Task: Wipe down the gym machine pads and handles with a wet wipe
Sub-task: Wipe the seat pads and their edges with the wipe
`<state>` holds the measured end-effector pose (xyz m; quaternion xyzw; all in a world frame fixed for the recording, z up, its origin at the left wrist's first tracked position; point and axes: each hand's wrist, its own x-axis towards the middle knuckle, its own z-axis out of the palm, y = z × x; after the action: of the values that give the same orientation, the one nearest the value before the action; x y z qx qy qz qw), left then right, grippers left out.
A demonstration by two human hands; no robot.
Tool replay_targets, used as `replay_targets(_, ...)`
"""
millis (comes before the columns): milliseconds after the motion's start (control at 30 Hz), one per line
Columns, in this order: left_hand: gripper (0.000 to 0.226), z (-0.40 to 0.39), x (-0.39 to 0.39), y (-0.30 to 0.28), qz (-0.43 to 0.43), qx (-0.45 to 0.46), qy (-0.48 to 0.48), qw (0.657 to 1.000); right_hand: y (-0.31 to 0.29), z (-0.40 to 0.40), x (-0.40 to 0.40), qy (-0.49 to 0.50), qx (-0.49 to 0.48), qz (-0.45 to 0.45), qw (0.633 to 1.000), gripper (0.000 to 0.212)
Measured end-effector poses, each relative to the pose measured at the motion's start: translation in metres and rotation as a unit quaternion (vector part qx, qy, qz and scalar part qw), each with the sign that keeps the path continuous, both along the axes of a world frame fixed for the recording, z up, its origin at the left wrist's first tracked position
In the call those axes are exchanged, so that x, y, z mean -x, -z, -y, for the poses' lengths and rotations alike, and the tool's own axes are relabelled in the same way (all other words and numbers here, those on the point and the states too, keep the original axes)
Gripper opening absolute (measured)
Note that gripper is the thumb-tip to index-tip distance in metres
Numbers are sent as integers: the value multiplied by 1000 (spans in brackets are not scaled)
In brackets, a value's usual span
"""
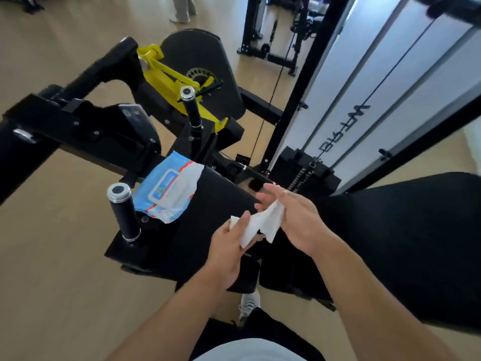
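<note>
Head view, the only one. Centre of frame: both hands work a white wet wipe [263, 225] above the black seat pad [208, 220]. Left hand [229, 246] pinches the wipe's lower-left corner between thumb and fingers. Right hand [294, 217] holds the upper-right part, fingers loosely curled round it. The wipe is stretched between them, still partly crumpled, apparently being unfolded; it looks held clear of the pad.

Left of centre: the blue-and-white wipe pack [169, 188] lies on the pad's far-left edge, partly overhanging, just beside the near handle [125, 212], which stands with a chrome cap. A second handle [191, 106] stands higher in the frame, in front of the yellow lever [166, 74]. Right of frame: a larger black pad [403, 243] and the weight stack's white shroud [377, 87].

Risks, as judged:
- Pack perches at the edge; a wiping sweep toward the left could knock it to the floor.
- A bunched wipe would clean a narrow strip only, leaving patches.
- Pulling the corners too hard could tear the thin sheet.
- The pad under the pack goes unwiped unless the pack is shifted.
</note>
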<state>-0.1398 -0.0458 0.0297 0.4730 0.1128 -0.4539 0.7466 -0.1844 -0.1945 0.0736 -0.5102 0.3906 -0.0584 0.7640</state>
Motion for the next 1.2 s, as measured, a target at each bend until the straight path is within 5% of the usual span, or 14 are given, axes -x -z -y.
replay_targets(167,30,17,12,0,26,-4,13,1000,13,7,52,55,85,-61,993,39)
replay_targets(367,35,36,34,3,-1,-4,-1,1000,13,17,91,138,131,-37,981,41)
replay_targets(467,19,47,54,-3,18,-32,4,999,2,21,111,139,107,-4,985,40)
replay_targets(667,18,62,105,-12,127,-123,-52,983,-15,24,169,69,79,20,994,42)
replay_targets(867,18,73,148,-27,146,-156,-72,974,-32,37,229,-54,112,53,991,11)
replay_targets(1033,10,76,175,-35,173,-193,-77,963,-52,53,260,-153,270,17,950,24)
replay_targets(1200,30,80,188,-46,141,-159,-59,975,-60,70,278,-128,352,11,927,9)
